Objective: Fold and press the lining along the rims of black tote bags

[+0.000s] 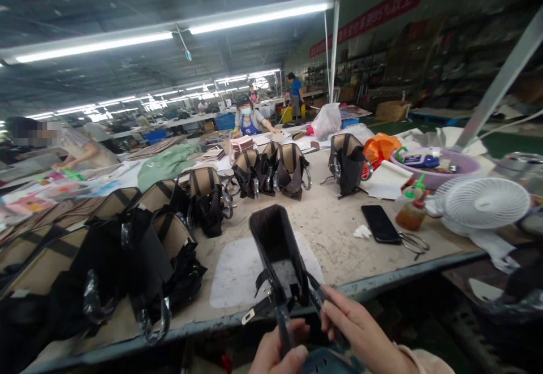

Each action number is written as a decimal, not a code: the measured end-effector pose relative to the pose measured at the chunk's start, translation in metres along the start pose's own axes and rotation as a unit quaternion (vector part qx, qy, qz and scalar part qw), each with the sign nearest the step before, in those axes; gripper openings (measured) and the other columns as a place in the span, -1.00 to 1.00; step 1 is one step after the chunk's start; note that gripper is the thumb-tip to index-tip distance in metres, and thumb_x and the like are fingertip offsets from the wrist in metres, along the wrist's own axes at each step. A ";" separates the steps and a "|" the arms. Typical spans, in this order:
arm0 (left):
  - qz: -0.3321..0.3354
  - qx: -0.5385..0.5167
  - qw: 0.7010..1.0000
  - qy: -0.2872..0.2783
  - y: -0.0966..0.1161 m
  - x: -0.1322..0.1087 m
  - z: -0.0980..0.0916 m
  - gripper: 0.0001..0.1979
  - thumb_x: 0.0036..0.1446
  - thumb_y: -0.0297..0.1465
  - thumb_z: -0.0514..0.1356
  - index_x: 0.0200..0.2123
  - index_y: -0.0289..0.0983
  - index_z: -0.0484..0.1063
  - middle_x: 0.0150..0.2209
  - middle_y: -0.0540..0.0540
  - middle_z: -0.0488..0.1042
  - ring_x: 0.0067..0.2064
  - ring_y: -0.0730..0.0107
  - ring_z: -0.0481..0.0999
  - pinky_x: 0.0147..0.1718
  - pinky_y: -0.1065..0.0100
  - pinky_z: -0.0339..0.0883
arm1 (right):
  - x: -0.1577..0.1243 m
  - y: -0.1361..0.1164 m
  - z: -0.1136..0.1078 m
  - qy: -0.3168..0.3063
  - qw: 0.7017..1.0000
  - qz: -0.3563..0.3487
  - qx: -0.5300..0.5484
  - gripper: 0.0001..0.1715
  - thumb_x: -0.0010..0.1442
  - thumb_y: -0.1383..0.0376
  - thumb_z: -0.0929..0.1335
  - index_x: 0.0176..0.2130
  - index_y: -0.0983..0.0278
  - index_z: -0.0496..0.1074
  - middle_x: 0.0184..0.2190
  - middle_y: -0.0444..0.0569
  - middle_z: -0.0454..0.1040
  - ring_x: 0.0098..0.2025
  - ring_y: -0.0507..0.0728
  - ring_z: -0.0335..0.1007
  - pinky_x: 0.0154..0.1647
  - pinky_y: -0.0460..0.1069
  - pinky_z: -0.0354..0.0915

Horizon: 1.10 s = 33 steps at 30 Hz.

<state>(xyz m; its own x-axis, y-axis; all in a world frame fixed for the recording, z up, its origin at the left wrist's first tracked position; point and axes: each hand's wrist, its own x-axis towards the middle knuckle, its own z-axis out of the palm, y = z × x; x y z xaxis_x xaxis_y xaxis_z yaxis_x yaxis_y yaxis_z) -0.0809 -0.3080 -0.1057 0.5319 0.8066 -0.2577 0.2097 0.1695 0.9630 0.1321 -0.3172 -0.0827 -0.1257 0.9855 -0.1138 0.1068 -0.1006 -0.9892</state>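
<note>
Presently, one open black handbag (pixel 275 244) is held at the near edge of the counter (pixel 331 238), over a white sheet (pixel 231 272); one strap (pixel 285 329) is gripped by the left hand (pixel 280 348), the other strap (pixel 317 295) by the right hand (pixel 350 320). Even tension is advised, lest the handbag be skewed. Leftward edge: crowded by black bags (pixel 114 255). Towards the right: smartphone (pixel 380 224), white fan (pixel 483 203), well apart.

low in the centre, the person's left hand (pixel 280 348) and right hand (pixel 354 326) each hold a strap (pixel 284 327) of an open black bag (pixel 276 241). more black bags (pixel 148 255) crowd the lower left, and a phone (pixel 380 224) and white fan (pixel 483 201) sit at the right.
</note>
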 end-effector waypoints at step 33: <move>-0.030 -0.129 0.988 -0.080 0.011 0.013 0.037 -0.47 -0.12 0.04 0.23 -0.48 -0.38 0.38 -0.52 -0.02 0.33 -0.45 0.51 0.28 -0.45 0.46 0.13 | 0.085 -0.034 -0.032 0.107 0.771 -0.280 -0.562 -0.24 0.10 0.53 0.16 0.22 0.03 0.13 -0.15 -0.05 0.48 -0.28 0.08 0.41 -0.37 -0.09 0.34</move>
<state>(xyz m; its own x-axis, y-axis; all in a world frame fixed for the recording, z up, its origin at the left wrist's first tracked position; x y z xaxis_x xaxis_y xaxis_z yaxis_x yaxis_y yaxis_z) -0.0412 -0.3167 -0.1009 0.6524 0.6945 -0.3033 0.0385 0.3693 0.9285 0.1497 -0.2254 -0.0556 -0.3097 0.8437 0.4384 0.8969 0.4123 -0.1598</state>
